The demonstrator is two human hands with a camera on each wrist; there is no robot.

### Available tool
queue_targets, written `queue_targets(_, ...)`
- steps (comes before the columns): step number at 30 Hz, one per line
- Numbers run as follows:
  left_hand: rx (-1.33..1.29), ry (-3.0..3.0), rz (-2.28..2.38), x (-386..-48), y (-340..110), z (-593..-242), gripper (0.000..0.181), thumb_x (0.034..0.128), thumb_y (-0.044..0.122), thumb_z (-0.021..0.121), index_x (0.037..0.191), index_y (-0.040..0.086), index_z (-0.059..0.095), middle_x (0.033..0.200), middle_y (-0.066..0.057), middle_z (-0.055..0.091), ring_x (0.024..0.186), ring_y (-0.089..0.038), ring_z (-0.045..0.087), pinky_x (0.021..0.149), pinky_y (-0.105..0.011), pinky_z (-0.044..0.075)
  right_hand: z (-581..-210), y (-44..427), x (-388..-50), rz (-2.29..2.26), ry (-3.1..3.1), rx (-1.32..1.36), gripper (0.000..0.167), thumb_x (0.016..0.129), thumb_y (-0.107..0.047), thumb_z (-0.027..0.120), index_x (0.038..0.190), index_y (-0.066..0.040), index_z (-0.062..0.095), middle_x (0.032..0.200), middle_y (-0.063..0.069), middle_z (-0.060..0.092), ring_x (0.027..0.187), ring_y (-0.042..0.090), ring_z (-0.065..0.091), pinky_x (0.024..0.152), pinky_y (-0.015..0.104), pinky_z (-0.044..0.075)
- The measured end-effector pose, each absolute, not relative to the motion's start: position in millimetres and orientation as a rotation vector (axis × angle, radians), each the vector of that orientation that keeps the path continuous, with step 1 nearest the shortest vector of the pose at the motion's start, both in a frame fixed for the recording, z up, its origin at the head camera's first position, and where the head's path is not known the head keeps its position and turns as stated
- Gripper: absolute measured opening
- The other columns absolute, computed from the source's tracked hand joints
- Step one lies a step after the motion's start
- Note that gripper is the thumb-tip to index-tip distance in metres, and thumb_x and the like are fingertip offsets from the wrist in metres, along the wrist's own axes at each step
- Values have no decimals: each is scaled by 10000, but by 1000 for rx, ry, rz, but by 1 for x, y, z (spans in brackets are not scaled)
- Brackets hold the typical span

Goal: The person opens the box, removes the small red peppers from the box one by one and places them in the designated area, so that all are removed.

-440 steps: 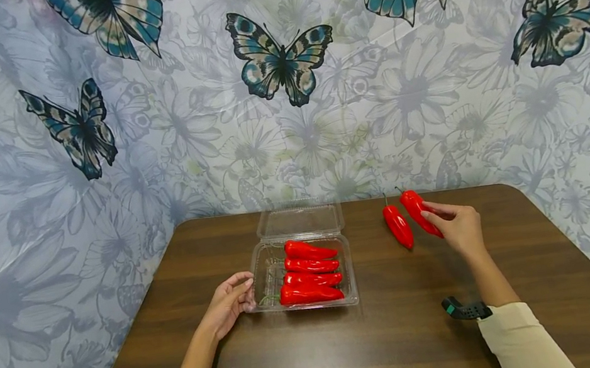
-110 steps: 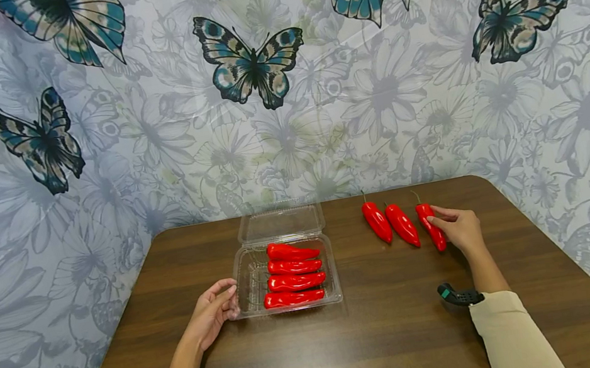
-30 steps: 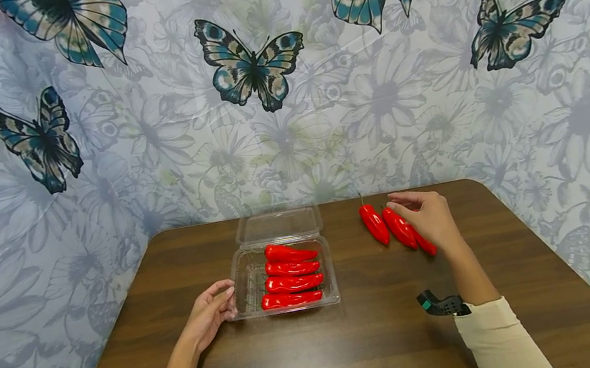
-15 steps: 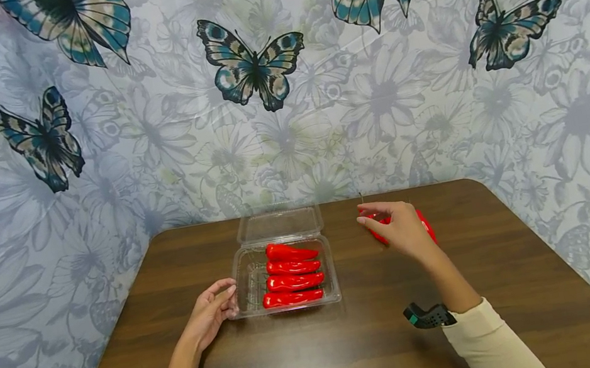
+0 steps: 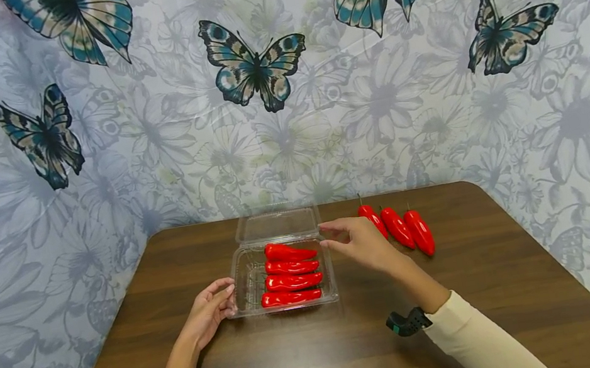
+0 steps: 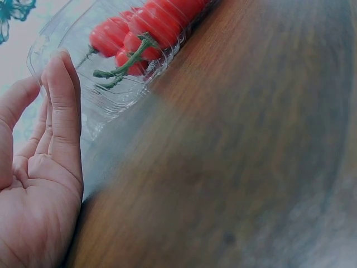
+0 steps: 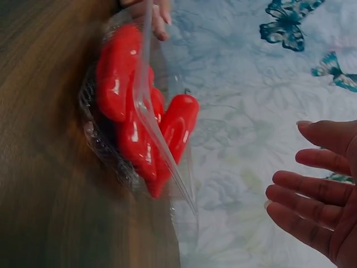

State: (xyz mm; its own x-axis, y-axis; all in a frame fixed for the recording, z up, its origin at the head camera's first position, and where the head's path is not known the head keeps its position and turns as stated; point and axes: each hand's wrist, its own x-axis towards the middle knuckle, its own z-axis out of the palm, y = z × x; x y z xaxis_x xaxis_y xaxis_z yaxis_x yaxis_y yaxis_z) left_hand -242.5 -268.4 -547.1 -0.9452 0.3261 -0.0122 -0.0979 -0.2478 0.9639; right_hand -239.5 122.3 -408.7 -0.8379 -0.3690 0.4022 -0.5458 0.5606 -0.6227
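Observation:
A clear plastic clamshell container (image 5: 334, 289) stands with its lid (image 5: 278, 226) folded back. Several red chili peppers (image 5: 294, 282) lie side by side inside; their green stems (image 6: 131, 64) show in the left wrist view. My left hand (image 5: 206, 318) pinches the container's left rim between thumb and fingers. Near the right rim, by the lid hinge, is my right hand (image 5: 364, 243), holding nothing. In the right wrist view, the fingers of the right hand (image 7: 318, 190) are spread apart, away from the container. Whether a fingertip touches the rim I cannot tell.
Three more red chili peppers (image 5: 396, 229) lie in a row on the brown wooden table (image 5: 310, 360), right of the container; the right hand partly covers the nearest one. A butterfly-patterned wall covering (image 5: 289, 146) rises behind the table's back edge.
My right hand has released the third loose pepper on the right and moved left to the container. Earlier, that row held two peppers. My left hand stays on the rim.

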Motion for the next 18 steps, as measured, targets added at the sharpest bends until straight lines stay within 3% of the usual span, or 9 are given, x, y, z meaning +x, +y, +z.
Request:
queue_targets(8, 273, 1725, 2283, -241, -267, -544, 250, 1065, 94, 526, 1263, -52, 479, 791, 0, 634, 659, -109, 652, 632, -240, 581, -414, 103, -253, 1139, -2571, 889, 384, 897, -169, 796, 1258, -66, 713, 1171, 66, 734, 947, 253, 707, 774, 426, 602)
queue_targets(13, 276, 1700, 2295, -240, -267, -543, 158, 1067, 84, 516, 1214, 26, 531, 794, 1, 635, 662, -108, 653, 632, -238, 581, -423, 90, -264, 1125, -2595, 1004, 357, 916, -138, 769, 1245, -14, 704, 1167, 116, 732, 997, 315, 704, 833, 462, 595)
queue_targets(18, 261, 1705, 2293, -237, -266, -543, 180, 1068, 87, 516, 1230, 8, 517, 792, 1, 632, 661, -109, 656, 627, -238, 579, -436, 79, -273, 1045, -2639, 1088, 354, 922, -124, 761, 1241, 15, 694, 1208, 176, 709, 1056, 338, 692, 882, 468, 579)
